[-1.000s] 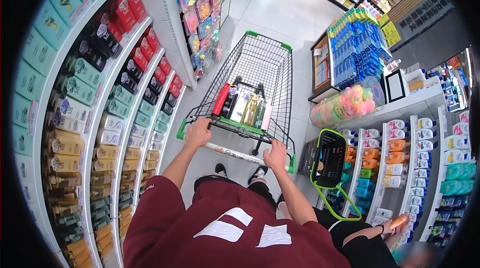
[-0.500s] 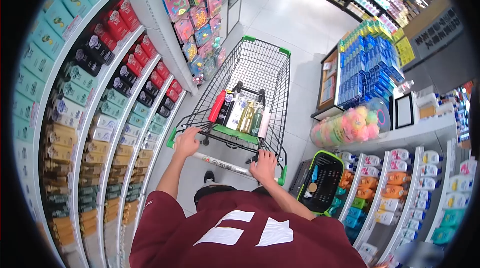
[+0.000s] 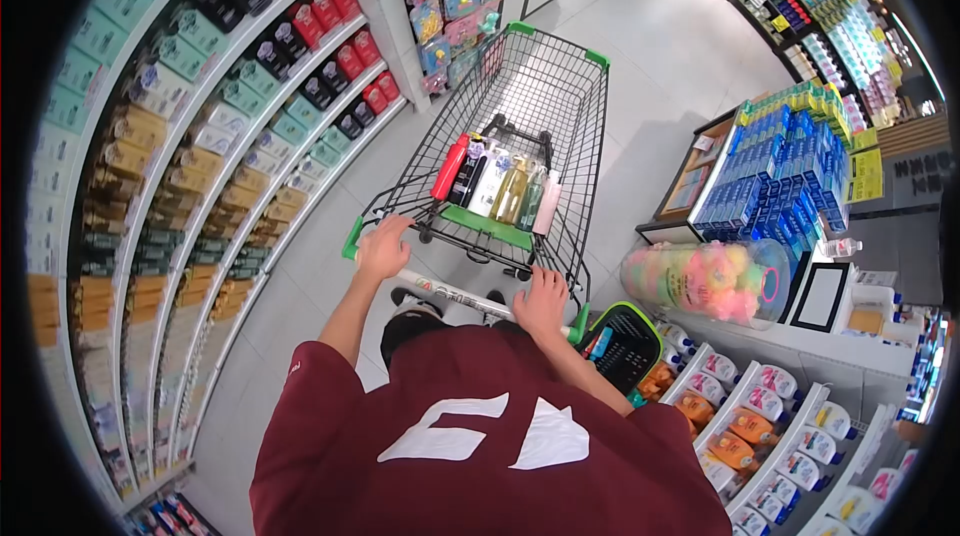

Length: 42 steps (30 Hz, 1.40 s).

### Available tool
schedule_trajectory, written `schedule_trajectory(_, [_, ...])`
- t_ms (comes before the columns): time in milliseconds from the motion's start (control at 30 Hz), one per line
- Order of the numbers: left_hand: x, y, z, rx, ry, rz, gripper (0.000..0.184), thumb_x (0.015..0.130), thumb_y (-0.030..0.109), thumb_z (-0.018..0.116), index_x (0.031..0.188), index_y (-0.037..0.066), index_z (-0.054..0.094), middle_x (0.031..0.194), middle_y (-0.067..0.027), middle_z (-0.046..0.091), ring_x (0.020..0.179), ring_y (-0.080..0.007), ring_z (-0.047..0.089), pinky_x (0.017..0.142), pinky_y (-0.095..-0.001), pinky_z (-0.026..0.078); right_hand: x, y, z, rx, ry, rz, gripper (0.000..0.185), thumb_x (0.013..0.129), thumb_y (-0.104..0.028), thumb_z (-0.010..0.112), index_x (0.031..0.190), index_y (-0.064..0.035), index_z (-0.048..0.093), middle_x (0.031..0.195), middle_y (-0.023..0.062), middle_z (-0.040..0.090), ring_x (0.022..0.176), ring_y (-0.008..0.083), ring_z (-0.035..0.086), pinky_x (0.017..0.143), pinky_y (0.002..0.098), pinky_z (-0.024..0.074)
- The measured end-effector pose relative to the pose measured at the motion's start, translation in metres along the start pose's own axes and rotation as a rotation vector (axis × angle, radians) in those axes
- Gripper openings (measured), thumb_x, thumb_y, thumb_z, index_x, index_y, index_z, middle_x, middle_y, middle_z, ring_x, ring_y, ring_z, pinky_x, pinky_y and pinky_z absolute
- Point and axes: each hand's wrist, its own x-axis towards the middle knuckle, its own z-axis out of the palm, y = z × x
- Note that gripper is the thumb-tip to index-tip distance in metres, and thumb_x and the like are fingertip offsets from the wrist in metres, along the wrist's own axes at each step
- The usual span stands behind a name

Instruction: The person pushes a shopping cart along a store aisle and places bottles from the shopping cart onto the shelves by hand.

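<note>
Both hands rest on the white handlebar [image 3: 455, 296] of a wire shopping cart [image 3: 545, 86] with green corners. My left hand [image 3: 384, 248] is wrapped round the bar near its left end, beside the green end cap. Toward the right end, my right hand [image 3: 541, 301] curls over the same bar. Inside the cart, at the near end, several bottles stand in a row behind a green flap [image 3: 487, 228]: a red bottle [image 3: 450, 168], a black one [image 3: 468, 174], a white one [image 3: 488, 184], a yellowish one [image 3: 511, 191], a green one [image 3: 533, 198] and a pale pink one [image 3: 548, 204].
Shelves of bottles [image 3: 190, 136] line the left side. At right are stacked blue boxes [image 3: 785, 171], a clear container of colourful puffs [image 3: 705, 279], a black basket with a green rim [image 3: 625, 346] and shelves of bottles [image 3: 755, 426]. Hanging toy packs [image 3: 460, 1] are ahead left; grey floor tiles [image 3: 640, 86] stretch forward.
The view has turned and moved forward along the aisle. The left shelves have slid back, and the black basket is now closer beside my right arm. Both hands stay on the handlebar.
</note>
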Motion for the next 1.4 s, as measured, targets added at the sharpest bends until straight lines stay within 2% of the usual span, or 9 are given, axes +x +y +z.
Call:
schedule_trajectory(100, [-0.013, 0.013, 0.006, 0.004, -0.026, -0.062, 0.045, 0.08, 0.014, 0.062, 0.125, 0.014, 0.063, 0.132, -0.0068, 0.062, 0.124, -0.0256, 0.059, 0.09, -0.0437, 0.055, -0.003, 0.013, -0.007, -0.024, -0.03, -0.032, 0.06, 0.079, -0.022, 0.064, 0.134, 0.0003, 0.054, 0.136, 0.0191, 0.055, 0.133, 0.0416, 0.042, 0.116, 0.0546, 0.0279])
schedule_trajectory(167, [-0.024, 0.019, 0.015, -0.02, -0.055, -0.112, 0.048, 0.082, 0.016, 0.062, 0.129, 0.017, 0.062, 0.139, -0.0071, 0.06, 0.13, -0.0264, 0.056, 0.099, -0.0437, 0.053, -0.006, 0.022, -0.012, -0.024, -0.044, -0.04, 0.06, 0.079, -0.022, 0.064, 0.135, -0.0014, 0.055, 0.135, 0.0178, 0.055, 0.132, 0.0399, 0.043, 0.116, 0.0542, 0.0283])
schedule_trajectory(300, [-0.048, 0.032, 0.024, -0.041, -0.04, -0.144, 0.048, 0.081, 0.016, 0.062, 0.129, 0.015, 0.062, 0.138, -0.007, 0.06, 0.131, -0.0261, 0.055, 0.098, -0.0439, 0.053, -0.013, 0.034, -0.023, -0.026, -0.095, -0.063, 0.058, 0.08, -0.022, 0.064, 0.134, -0.0031, 0.056, 0.135, 0.0161, 0.056, 0.133, 0.0383, 0.043, 0.117, 0.0536, 0.0286])
schedule_trajectory(367, [-0.062, 0.039, 0.032, -0.014, 0.045, -0.11, 0.047, 0.079, 0.014, 0.062, 0.126, 0.012, 0.063, 0.133, -0.0059, 0.062, 0.128, -0.0246, 0.057, 0.088, -0.0433, 0.056, -0.016, 0.043, -0.025, -0.028, -0.11, -0.083, 0.057, 0.08, -0.023, 0.064, 0.133, -0.0034, 0.056, 0.135, 0.0163, 0.056, 0.134, 0.0384, 0.043, 0.117, 0.0532, 0.0285])
schedule_trajectory(400, [-0.068, 0.041, 0.034, -0.022, 0.06, -0.119, 0.047, 0.079, 0.014, 0.061, 0.126, 0.012, 0.063, 0.133, -0.0061, 0.062, 0.128, -0.0246, 0.057, 0.087, -0.0434, 0.056, -0.017, 0.045, -0.027, -0.036, -0.104, -0.101, 0.056, 0.081, -0.023, 0.065, 0.133, -0.0037, 0.056, 0.135, 0.0164, 0.056, 0.134, 0.0385, 0.043, 0.117, 0.053, 0.0288])
schedule_trajectory(700, [-0.111, 0.053, 0.045, -0.058, 0.134, -0.227, 0.046, 0.077, 0.011, 0.061, 0.124, 0.013, 0.061, 0.133, -0.0064, 0.061, 0.121, -0.0263, 0.06, 0.087, -0.0444, 0.056, -0.018, 0.052, -0.033, -0.027, -0.111, -0.215, 0.052, 0.079, -0.019, 0.064, 0.129, -0.0033, 0.059, 0.129, 0.0162, 0.058, 0.131, 0.0364, 0.045, 0.114, 0.051, 0.0328])
schedule_trajectory(967, [-0.129, 0.035, 0.029, -0.098, 0.172, -0.327, 0.044, 0.078, 0.01, 0.061, 0.122, 0.013, 0.062, 0.128, -0.0071, 0.063, 0.119, -0.028, 0.061, 0.089, -0.0442, 0.055, 0.006, 0.016, -0.031, -0.005, -0.161, -0.293, 0.049, 0.078, -0.018, 0.064, 0.124, -0.0024, 0.062, 0.125, 0.0163, 0.061, 0.126, 0.038, 0.048, 0.113, 0.0522, 0.0339])
schedule_trajectory(1133, [-0.142, 0.055, 0.038, -0.126, 0.161, -0.45, 0.045, 0.08, 0.011, 0.06, 0.124, 0.012, 0.063, 0.131, -0.0071, 0.062, 0.126, -0.027, 0.058, 0.096, -0.0435, 0.054, 0.017, 0.032, -0.029, 0.016, -0.151, -0.354, 0.048, 0.078, -0.017, 0.064, 0.124, -0.003, 0.063, 0.124, 0.015, 0.061, 0.127, 0.0371, 0.048, 0.113, 0.0514, 0.0345])
schedule_trajectory(1400, [-0.152, 0.046, 0.045, -0.109, 0.17, -0.571, 0.047, 0.082, 0.014, 0.06, 0.129, 0.014, 0.061, 0.136, -0.0067, 0.06, 0.129, -0.0272, 0.056, 0.098, -0.0443, 0.053, 0.044, 0.021, -0.019, 0.021, -0.2, -0.437, 0.047, 0.082, -0.017, 0.061, 0.127, -0.004, 0.061, 0.13, 0.0139, 0.06, 0.13, 0.0355, 0.048, 0.113, 0.0496, 0.0354])
